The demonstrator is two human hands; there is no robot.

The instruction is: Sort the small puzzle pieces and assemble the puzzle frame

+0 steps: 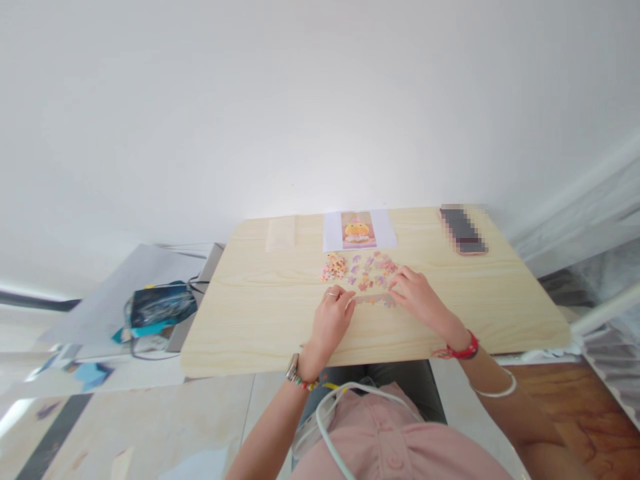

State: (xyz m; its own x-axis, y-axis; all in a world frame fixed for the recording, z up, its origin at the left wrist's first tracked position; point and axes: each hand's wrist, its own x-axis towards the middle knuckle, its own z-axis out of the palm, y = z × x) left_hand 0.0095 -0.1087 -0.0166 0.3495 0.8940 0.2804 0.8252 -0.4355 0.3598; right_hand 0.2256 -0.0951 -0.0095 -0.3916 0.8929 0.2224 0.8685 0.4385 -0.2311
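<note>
My left hand rests on the table with its fingers curled, thumb and forefinger at the left end of a narrow strip of jigsaw pieces. Over the strip's right end, my right hand is closed in a pinch beside the loose pieces; whatever sits between those fingertips is too small to make out. Spread out beyond both hands are loose jigsaw pieces in purple, pink and yellow. A denser heap of pieces lies to their left. Behind them is a printed picture of a yellow figure on white paper.
The pale wooden table stands against a white wall. A phone lies at its back right, a thin translucent sheet at its back left. Left of the table, a dark and teal bag rests on a grey surface.
</note>
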